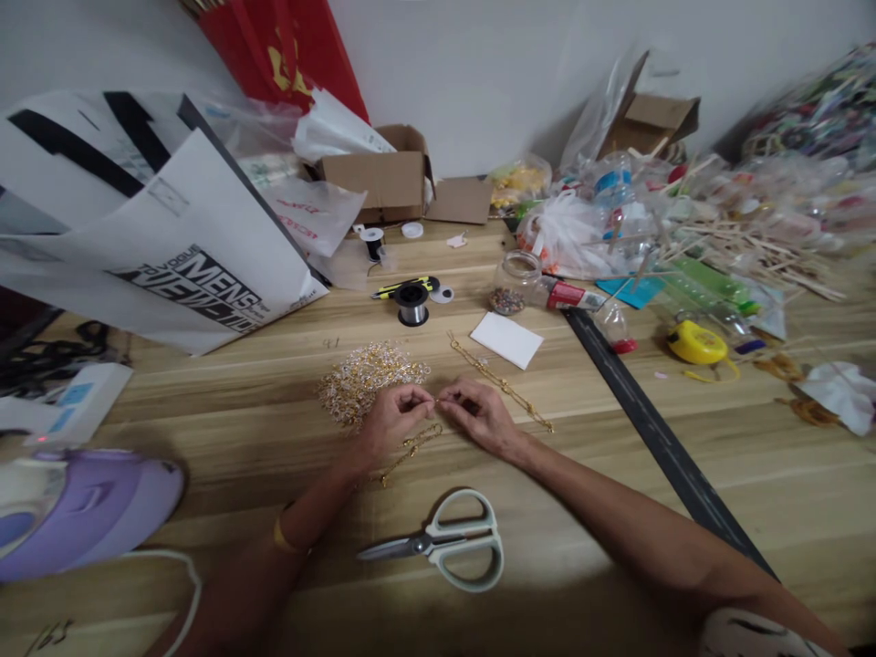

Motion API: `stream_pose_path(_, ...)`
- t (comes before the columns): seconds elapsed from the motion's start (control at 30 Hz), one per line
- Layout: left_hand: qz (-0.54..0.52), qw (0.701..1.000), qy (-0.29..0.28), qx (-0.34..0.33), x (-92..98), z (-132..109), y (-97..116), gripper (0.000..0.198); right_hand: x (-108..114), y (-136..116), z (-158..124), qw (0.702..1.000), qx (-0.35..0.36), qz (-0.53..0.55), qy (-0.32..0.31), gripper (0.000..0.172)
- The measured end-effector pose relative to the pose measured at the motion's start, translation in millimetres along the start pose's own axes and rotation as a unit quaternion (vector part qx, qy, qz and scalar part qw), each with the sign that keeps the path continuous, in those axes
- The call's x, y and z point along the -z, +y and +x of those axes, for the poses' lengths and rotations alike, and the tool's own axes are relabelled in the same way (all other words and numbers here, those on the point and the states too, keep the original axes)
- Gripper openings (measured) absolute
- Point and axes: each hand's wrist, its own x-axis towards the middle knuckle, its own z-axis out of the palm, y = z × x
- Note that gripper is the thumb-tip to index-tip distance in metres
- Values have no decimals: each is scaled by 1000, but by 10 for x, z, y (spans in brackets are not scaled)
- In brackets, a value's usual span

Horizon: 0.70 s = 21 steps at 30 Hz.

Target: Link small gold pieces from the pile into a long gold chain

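Note:
My left hand (397, 418) and my right hand (479, 415) meet fingertip to fingertip above the wooden table (274, 511). Each pinches at a tiny gold-coloured piece (436, 402), too small to name. Close behind my left hand lies a pile of gold and clear beads or links (362, 379). A short gold chain (414, 444) rests just under my left hand, partly hidden by it. To the right of my right hand, a longer gold chain (503, 383) stretches across the wood. Scissors with pale handles (444, 540) lie nearer to me, between my forearms.
Behind my hands are a wire spool (412, 306), a yellow cutter (383, 290), a white card (506, 339) and a bead jar (510, 287). A purple iron (102, 506) and white bag (178, 237) stand left. A tape measure (696, 343) and clutter lie right.

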Motion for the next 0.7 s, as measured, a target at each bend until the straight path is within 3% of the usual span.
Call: stream_pose_path(0.7, 78, 996, 30, -37, -55, -40, 8, 8, -15, 18, -6, 1000, 18, -19, 14, 12)
